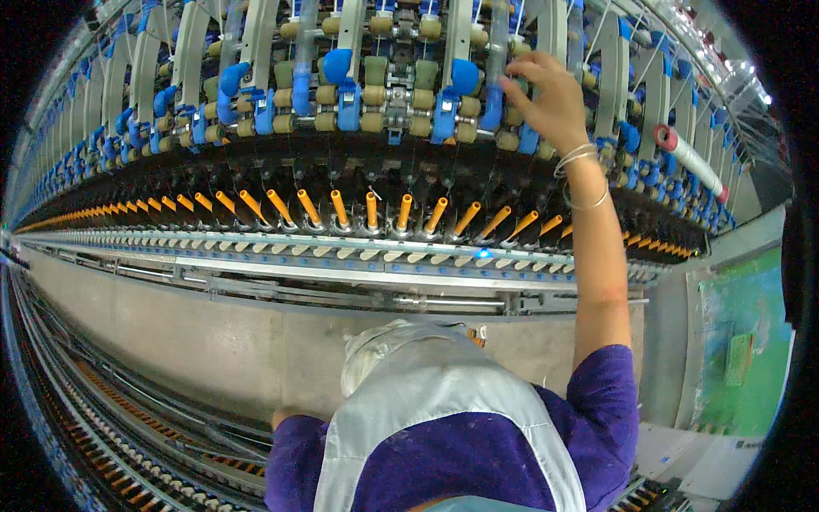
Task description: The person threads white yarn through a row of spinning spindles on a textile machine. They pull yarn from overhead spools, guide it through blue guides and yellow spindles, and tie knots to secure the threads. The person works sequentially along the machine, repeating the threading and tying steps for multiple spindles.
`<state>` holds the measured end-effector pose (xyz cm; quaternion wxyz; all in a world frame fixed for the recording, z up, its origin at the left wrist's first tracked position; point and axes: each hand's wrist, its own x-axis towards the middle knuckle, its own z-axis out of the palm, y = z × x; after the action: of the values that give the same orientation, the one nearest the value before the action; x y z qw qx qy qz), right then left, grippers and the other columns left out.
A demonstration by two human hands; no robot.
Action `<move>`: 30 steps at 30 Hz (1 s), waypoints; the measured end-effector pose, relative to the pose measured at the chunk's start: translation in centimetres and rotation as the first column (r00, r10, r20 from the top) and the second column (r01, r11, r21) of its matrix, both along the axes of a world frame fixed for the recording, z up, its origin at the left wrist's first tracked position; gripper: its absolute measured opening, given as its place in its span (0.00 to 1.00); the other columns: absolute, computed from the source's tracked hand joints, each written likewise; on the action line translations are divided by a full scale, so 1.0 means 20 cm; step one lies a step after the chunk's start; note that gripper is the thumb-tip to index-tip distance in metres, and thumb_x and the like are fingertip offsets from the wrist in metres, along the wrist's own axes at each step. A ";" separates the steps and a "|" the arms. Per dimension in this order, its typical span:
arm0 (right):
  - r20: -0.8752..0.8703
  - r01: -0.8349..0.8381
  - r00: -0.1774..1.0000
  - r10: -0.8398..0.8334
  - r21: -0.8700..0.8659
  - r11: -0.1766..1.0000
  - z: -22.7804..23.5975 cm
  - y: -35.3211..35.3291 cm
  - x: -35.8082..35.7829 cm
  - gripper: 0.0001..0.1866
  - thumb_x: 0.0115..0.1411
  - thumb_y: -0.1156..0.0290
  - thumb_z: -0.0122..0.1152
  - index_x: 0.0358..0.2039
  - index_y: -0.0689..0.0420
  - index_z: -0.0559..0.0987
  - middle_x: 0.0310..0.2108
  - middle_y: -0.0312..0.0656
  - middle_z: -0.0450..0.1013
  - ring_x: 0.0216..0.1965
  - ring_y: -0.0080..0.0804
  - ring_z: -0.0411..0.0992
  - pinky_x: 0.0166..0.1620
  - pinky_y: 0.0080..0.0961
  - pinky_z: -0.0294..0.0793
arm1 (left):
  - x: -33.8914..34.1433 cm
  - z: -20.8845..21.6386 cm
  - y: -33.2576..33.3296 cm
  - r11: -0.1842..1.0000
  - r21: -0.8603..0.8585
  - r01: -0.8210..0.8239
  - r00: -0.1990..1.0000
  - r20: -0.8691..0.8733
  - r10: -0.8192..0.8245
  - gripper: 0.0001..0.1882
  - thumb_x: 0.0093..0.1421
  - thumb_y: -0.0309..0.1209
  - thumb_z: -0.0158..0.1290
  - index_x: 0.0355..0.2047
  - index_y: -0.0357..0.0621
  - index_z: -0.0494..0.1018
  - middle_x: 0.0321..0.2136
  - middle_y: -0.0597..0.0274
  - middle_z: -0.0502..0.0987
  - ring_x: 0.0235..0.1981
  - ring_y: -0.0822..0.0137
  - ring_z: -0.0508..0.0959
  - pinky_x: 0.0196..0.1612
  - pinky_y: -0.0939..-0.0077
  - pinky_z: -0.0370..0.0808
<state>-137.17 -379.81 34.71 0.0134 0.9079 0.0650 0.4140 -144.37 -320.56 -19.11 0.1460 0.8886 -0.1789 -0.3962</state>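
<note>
My right hand (548,98) is raised to the roller section of a long spinning frame, with bracelets (577,160) on its wrist. Its fingers are curved, the thumb and forefinger apart, and no held thing shows between them. Just left of the fingertips hangs a clear tube with a blue lower end (492,109); whether they touch it I cannot tell. Beige rollers (508,140) and blue-capped arms (461,78) surround the hand. Below stands a row of slim orange bobbins (371,210). My left hand is out of view, its forearm hidden past the purple sleeve (294,452).
A metal rail (341,266) runs along the machine front, with a small blue light (484,253) on it. A pale floor aisle (222,333) separates it from another bobbin machine (128,427) at lower left. At right are a red-ended white roll (691,162) and a green panel (746,294).
</note>
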 end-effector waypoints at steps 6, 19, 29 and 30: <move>0.071 -0.002 0.997 -0.004 0.091 0.996 0.00 0.01 0.00 0.12 0.58 0.60 0.60 0.33 0.56 0.81 0.33 0.41 0.76 0.32 0.39 0.75 0.34 0.30 0.73 | -0.14 0.06 -0.11 0.898 -0.148 -0.414 0.910 -0.049 0.411 0.11 0.61 0.37 0.52 0.30 0.42 0.73 0.18 0.61 0.70 0.20 0.66 0.70 0.22 0.72 0.65; -0.091 0.033 0.996 -0.016 0.189 0.981 -0.01 0.01 -0.03 0.16 0.58 0.55 0.57 0.30 0.55 0.82 0.29 0.43 0.76 0.31 0.44 0.75 0.34 0.36 0.73 | 0.79 1.60 -1.58 -0.052 -0.555 -0.830 0.555 -0.832 0.023 0.18 0.66 0.42 0.47 0.44 0.38 0.69 0.12 0.76 0.53 0.12 0.80 0.53 0.14 0.85 0.49; -0.130 0.115 0.987 -0.091 0.193 0.974 0.00 0.04 -0.01 0.16 0.54 0.53 0.60 0.26 0.54 0.81 0.24 0.41 0.75 0.27 0.38 0.74 0.32 0.32 0.72 | 0.90 1.52 -1.58 0.686 -0.722 0.089 0.770 0.487 0.412 0.15 0.60 0.36 0.52 0.25 0.35 0.76 0.18 0.53 0.77 0.21 0.59 0.79 0.23 0.67 0.72; -0.145 0.138 0.983 -0.108 0.216 0.967 -0.01 0.04 0.00 0.17 0.54 0.51 0.60 0.27 0.53 0.82 0.24 0.40 0.75 0.27 0.39 0.74 0.31 0.33 0.72 | 0.94 1.59 -1.59 0.864 -0.446 0.235 0.598 0.767 0.233 0.13 0.58 0.34 0.52 0.25 0.35 0.77 0.19 0.51 0.78 0.24 0.55 0.81 0.26 0.64 0.75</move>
<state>-137.17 -379.06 34.54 -0.0680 0.9313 -0.0382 0.3559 -125.61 -352.29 12.61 0.2763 0.8992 -0.3223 0.1061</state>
